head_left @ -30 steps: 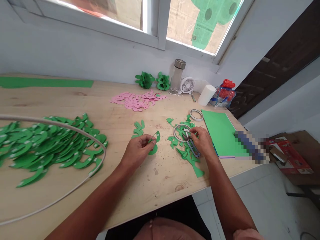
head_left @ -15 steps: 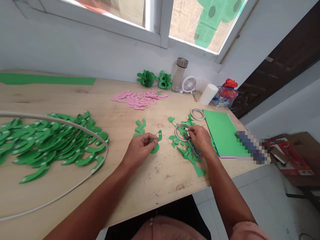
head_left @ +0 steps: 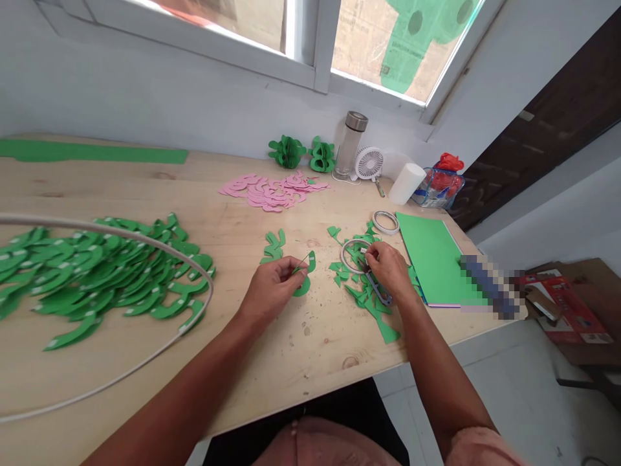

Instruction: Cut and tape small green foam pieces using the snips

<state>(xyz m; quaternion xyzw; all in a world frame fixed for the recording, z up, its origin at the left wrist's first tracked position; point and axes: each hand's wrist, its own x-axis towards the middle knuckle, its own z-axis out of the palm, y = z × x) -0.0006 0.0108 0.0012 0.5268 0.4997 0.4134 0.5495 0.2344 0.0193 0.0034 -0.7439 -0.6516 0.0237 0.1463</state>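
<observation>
My left hand (head_left: 272,288) pinches a curved green paper cutout (head_left: 303,287) between thumb and fingers. One end of the cutout stands up and bears a small white tape patch. My right hand (head_left: 388,265) is closed at the right edge of a tape roll (head_left: 342,257), its fingertips pinching the white tape there. The roll rests over a heap of green paper scraps (head_left: 371,310). Partly under my right hand lies a grey-blue looped handle (head_left: 380,290), perhaps of scissors. Several green cutouts (head_left: 274,246) lie just beyond my left hand.
Taped green cutouts (head_left: 111,272) pile up at left behind a pale curved hoop (head_left: 209,291). Pink cutouts (head_left: 272,193) lie farther back. A second tape roll (head_left: 386,222) sits beside green sheets (head_left: 431,252). Along the wall stand a bottle (head_left: 350,145), fan (head_left: 369,164) and white roll (head_left: 407,183).
The camera view shifts slightly. Both hands stay nearly in place, the left still on the green cutout and the right still at the tape roll.
</observation>
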